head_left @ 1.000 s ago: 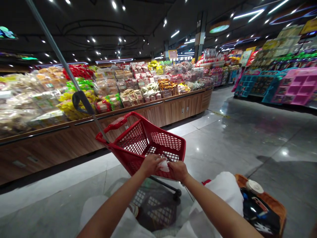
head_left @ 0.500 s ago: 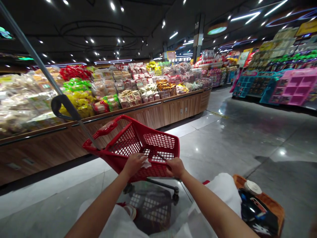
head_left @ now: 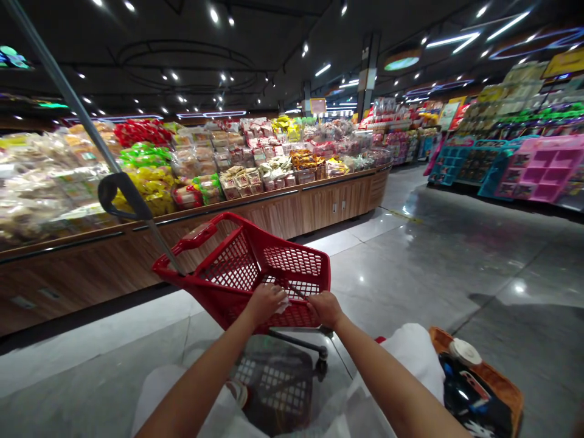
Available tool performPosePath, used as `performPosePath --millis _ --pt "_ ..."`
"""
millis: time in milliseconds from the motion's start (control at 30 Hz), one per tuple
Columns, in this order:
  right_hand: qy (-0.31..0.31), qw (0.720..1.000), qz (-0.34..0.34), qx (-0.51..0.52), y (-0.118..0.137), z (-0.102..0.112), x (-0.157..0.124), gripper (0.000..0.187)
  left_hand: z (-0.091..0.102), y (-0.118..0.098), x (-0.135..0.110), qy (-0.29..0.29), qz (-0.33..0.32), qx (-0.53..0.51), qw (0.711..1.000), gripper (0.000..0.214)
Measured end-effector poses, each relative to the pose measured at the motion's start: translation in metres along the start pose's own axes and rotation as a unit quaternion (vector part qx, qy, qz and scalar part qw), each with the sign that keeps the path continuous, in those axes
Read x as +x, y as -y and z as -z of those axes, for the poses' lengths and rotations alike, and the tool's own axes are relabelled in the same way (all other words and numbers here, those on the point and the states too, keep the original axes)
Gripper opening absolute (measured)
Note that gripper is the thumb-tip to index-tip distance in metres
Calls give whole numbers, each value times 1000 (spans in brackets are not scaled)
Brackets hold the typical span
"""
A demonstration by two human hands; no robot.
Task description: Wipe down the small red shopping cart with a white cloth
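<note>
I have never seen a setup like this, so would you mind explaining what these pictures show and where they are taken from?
There is no machine here: these are a person's own two bare hands, seen from a single camera worn on the head, looking forward and down. The left hand seems to hold a white tissue against a red plastic shopping basket on a wheeled frame. The right hand rests on the basket's mesh. Beyond, a wooden counter displays bagged snacks.
</note>
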State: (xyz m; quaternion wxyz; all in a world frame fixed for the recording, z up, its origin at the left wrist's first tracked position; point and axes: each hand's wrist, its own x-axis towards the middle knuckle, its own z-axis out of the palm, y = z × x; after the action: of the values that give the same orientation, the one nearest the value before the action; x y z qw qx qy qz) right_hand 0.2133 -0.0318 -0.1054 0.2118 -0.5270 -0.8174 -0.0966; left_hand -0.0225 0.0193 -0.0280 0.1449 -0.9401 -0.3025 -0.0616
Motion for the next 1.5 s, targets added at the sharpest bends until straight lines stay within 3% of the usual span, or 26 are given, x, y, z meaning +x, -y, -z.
performPosePath --millis 100,200,300,467,567,633,833,900,1000,1200,1267,1367,1500 --pt "-6 1000 -6 -11 -1 0 -1 32 14 53 -34 -14 30 36 999 7" --pt "-29 1000 -6 -6 3 -2 -1 31 22 74 -49 -15 72 47 996 13" --pt "-53 999 -7 4 8 -4 -1 29 16 46 -34 -13 89 18 996 17" --pt "-43 999 -15 4 14 -4 0 23 -8 -41 17 -19 77 -40 996 20" --pt "-32 999 -7 2 11 -2 -1 23 -13 -54 26 -18 57 -45 997 20" --pt "-30 1000 4 2 6 -1 -2 26 -10 -34 16 -8 31 -31 999 19" --pt "-27 999 17 23 -8 5 -3 27 24 90 -57 -19 66 70 995 12" --pt "-23 999 12 29 -10 7 -3 27 33 114 -73 -17 73 88 993 14" --pt "-14 999 -14 35 -3 13 1 28 32 109 -71 -24 97 93 991 19" --pt "28 993 -81 76 53 29 45 33 -2 16 -12 -8 79 21 997 15" --pt "58 989 -112 76 70 29 60 33 -8 0 -1 -9 80 15 997 14" --pt "96 984 -146 44 80 26 67 33 -2 11 -10 -10 54 33 998 15" --pt "81 988 -131 24 74 21 60 35 26 66 -51 -25 53 90 994 11"
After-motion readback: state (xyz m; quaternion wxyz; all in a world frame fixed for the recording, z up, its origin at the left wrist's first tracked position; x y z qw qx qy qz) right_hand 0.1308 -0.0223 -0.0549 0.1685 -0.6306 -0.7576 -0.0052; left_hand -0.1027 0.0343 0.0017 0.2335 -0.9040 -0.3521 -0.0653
